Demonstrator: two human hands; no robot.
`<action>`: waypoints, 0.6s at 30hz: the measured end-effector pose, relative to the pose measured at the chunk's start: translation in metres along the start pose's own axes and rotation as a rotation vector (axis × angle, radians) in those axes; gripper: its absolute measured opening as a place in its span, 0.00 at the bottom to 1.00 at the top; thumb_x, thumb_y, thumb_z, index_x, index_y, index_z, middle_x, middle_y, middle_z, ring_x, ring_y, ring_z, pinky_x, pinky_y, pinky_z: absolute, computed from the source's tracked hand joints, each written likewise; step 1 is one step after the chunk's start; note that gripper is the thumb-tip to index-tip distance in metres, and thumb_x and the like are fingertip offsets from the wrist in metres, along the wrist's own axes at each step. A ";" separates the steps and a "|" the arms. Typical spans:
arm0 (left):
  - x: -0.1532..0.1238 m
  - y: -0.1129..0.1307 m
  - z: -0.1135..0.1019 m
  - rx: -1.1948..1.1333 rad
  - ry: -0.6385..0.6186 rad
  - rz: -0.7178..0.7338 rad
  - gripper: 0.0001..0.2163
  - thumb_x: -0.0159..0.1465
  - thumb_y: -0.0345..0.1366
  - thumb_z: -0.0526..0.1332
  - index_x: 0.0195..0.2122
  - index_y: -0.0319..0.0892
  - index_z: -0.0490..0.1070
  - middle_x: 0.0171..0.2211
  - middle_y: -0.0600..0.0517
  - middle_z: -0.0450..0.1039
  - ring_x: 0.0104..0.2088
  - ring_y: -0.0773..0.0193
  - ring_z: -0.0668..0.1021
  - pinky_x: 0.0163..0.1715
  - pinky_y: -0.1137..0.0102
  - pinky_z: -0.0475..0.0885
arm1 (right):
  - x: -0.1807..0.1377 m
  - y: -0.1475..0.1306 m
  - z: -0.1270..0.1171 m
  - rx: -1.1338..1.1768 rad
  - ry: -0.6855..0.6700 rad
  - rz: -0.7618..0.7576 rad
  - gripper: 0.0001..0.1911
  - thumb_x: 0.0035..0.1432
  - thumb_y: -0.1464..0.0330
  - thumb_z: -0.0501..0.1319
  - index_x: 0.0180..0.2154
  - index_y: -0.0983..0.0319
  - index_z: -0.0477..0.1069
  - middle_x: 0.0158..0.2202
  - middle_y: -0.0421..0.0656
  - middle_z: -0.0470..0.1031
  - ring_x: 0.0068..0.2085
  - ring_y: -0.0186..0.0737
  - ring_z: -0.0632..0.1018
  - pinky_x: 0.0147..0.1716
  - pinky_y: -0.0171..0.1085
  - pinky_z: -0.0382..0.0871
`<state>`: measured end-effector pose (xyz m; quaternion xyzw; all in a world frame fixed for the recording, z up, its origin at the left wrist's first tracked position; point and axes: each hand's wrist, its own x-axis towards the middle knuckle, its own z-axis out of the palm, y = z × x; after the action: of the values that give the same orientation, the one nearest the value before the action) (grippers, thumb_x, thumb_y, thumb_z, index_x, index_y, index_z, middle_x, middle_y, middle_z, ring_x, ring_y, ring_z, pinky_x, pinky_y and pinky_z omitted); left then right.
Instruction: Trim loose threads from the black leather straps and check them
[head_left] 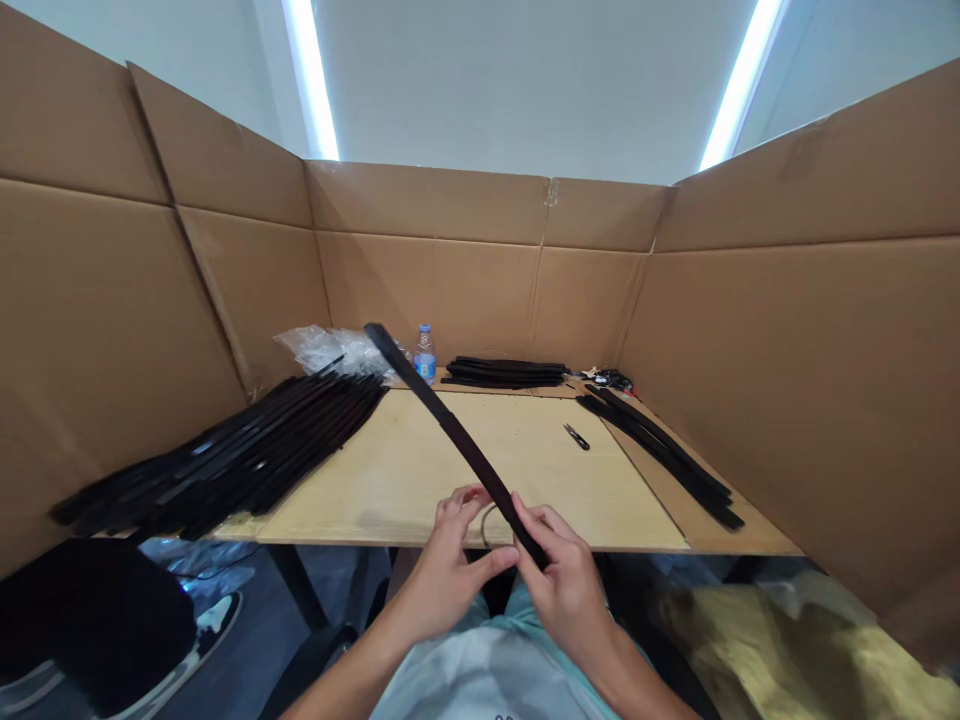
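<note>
Strip: pinching near end between left hand and right hand, angling far end up, likely clearing desk.

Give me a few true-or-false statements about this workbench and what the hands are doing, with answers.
1. The left hand and right hand both grip one long black strip. True.
2. The water bottle stands at the near table edge. False: it stands at the back, by the cardboard wall.
3. The biggest pile of black strips lies on the left. True.
4. The small cutter is in the right hand. False: it lies on the table, apart from both hands.
</note>
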<state>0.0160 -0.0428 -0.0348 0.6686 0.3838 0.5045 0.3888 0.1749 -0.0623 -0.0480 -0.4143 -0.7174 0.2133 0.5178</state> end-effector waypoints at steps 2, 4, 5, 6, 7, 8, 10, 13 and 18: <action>-0.001 -0.001 0.005 -0.162 -0.012 -0.036 0.19 0.55 0.38 0.69 0.48 0.44 0.73 0.49 0.44 0.73 0.52 0.51 0.71 0.55 0.58 0.63 | -0.003 0.008 0.004 -0.093 0.016 -0.075 0.26 0.60 0.74 0.55 0.60 0.59 0.64 0.38 0.49 0.72 0.39 0.44 0.76 0.38 0.40 0.75; -0.002 -0.001 0.009 -0.330 -0.010 -0.095 0.15 0.56 0.39 0.67 0.44 0.41 0.73 0.43 0.45 0.76 0.46 0.54 0.75 0.49 0.62 0.68 | -0.006 0.014 0.009 -0.177 0.021 -0.146 0.29 0.60 0.77 0.53 0.62 0.57 0.61 0.40 0.50 0.71 0.41 0.46 0.75 0.41 0.43 0.74; -0.002 -0.001 0.010 -0.384 0.006 -0.119 0.14 0.56 0.39 0.67 0.42 0.40 0.73 0.40 0.46 0.77 0.43 0.56 0.76 0.46 0.64 0.70 | -0.008 0.016 0.011 -0.215 0.016 -0.174 0.30 0.60 0.78 0.52 0.63 0.57 0.59 0.41 0.50 0.71 0.42 0.46 0.74 0.42 0.45 0.74; -0.001 -0.001 0.011 -0.412 0.027 -0.139 0.13 0.56 0.39 0.68 0.40 0.39 0.73 0.37 0.47 0.77 0.41 0.57 0.77 0.44 0.65 0.71 | -0.009 0.016 0.013 -0.246 0.005 -0.192 0.31 0.59 0.79 0.51 0.63 0.57 0.57 0.42 0.51 0.70 0.43 0.47 0.74 0.43 0.46 0.74; -0.001 -0.001 0.012 -0.417 0.046 -0.154 0.12 0.55 0.38 0.68 0.39 0.39 0.74 0.36 0.48 0.77 0.39 0.58 0.77 0.42 0.66 0.71 | -0.010 0.016 0.015 -0.268 -0.010 -0.201 0.32 0.59 0.79 0.51 0.64 0.57 0.56 0.42 0.51 0.70 0.43 0.47 0.73 0.43 0.47 0.74; 0.000 -0.001 0.011 -0.414 0.063 -0.167 0.12 0.55 0.38 0.68 0.38 0.38 0.74 0.34 0.49 0.77 0.38 0.59 0.77 0.41 0.67 0.72 | -0.011 0.015 0.016 -0.278 -0.026 -0.201 0.32 0.60 0.79 0.51 0.64 0.58 0.55 0.43 0.52 0.70 0.44 0.48 0.73 0.44 0.48 0.74; 0.001 -0.002 0.010 -0.426 0.091 -0.181 0.12 0.54 0.37 0.69 0.38 0.39 0.74 0.33 0.50 0.77 0.37 0.60 0.77 0.40 0.68 0.72 | -0.010 0.010 0.015 -0.262 -0.062 -0.177 0.30 0.61 0.77 0.52 0.64 0.60 0.56 0.44 0.53 0.70 0.46 0.48 0.72 0.46 0.48 0.73; 0.004 -0.005 0.009 -0.488 0.127 -0.184 0.15 0.51 0.35 0.69 0.40 0.40 0.72 0.35 0.50 0.78 0.39 0.59 0.78 0.42 0.68 0.72 | -0.006 0.003 0.012 -0.171 -0.107 -0.098 0.23 0.64 0.72 0.51 0.60 0.62 0.63 0.44 0.53 0.71 0.46 0.46 0.74 0.47 0.45 0.72; 0.005 -0.011 0.010 -0.557 0.137 -0.195 0.19 0.49 0.34 0.71 0.41 0.41 0.70 0.36 0.50 0.78 0.39 0.60 0.78 0.41 0.68 0.72 | 0.005 -0.001 0.005 0.022 -0.107 0.069 0.16 0.66 0.67 0.52 0.50 0.63 0.74 0.40 0.51 0.76 0.42 0.45 0.77 0.43 0.41 0.71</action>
<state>0.0260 -0.0351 -0.0443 0.4605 0.3187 0.5945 0.5770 0.1690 -0.0585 -0.0463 -0.4210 -0.7270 0.2609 0.4756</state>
